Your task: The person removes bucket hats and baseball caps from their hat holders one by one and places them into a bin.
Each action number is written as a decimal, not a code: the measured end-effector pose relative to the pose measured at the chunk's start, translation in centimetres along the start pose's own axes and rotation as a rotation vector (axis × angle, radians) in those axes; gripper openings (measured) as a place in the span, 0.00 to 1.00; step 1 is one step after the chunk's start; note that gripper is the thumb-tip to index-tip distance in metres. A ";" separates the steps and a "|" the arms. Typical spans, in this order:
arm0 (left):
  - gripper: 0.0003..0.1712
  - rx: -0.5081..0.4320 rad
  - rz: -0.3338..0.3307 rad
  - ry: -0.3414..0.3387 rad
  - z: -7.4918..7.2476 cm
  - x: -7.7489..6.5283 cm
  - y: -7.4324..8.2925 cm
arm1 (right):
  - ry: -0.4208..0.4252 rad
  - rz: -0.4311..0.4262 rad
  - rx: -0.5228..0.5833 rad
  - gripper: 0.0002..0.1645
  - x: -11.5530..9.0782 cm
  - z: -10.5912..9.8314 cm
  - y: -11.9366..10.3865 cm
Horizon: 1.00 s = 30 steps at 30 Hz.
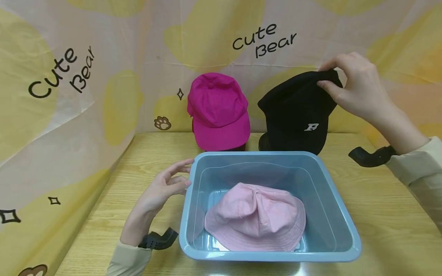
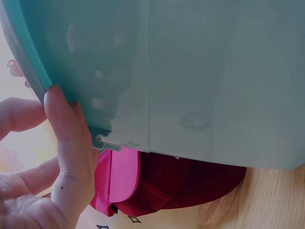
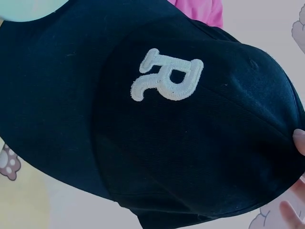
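Observation:
In the head view my right hand (image 1: 359, 84) pinches the top of a black cap (image 1: 297, 111) between thumb and fingers. The cap tilts with its brim downward behind the basin, and a white letter R (image 3: 171, 76) shows on its front in the right wrist view. My left hand (image 1: 165, 188) touches the left rim of a light blue plastic basin (image 1: 340, 207), its extended fingers against the outer side. Inside the basin lies a pale pink bucket hat (image 1: 255, 218), crown up and creased.
A magenta cap (image 1: 219, 103) stands behind the basin, left of the black cap. In the left wrist view a dark red cap (image 2: 190, 183) shows beside it. A patterned cloth (image 1: 207, 30) rises behind and at the left of the wooden table (image 1: 148, 149).

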State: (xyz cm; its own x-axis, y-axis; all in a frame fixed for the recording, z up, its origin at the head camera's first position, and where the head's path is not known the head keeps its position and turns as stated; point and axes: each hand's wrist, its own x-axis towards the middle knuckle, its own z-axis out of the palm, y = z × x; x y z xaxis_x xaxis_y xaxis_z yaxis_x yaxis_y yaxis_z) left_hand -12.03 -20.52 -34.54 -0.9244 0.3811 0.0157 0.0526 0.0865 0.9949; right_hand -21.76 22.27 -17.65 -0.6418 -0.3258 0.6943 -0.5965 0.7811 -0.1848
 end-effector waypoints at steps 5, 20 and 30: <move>0.35 -0.004 -0.004 0.001 0.1 -0.1 0.2 | -0.018 0.018 0.002 0.15 0.1 -0.4 -0.3; 0.35 -0.001 -0.018 0.013 0.6 -0.4 0.8 | -0.050 0.020 -0.018 0.14 0.5 -1.6 -1.0; 0.35 -0.010 -0.017 0.013 0.9 -0.5 1.1 | -0.131 -0.020 -0.077 0.22 1.1 -2.9 -1.3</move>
State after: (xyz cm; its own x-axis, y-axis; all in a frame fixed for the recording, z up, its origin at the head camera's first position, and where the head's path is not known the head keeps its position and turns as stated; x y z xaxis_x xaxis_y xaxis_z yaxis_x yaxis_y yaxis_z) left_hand -11.14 -19.80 -33.52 -0.9302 0.3672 -0.0004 0.0328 0.0840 0.9959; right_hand -20.33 22.43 -14.60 -0.6906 -0.4045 0.5995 -0.5743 0.8106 -0.1146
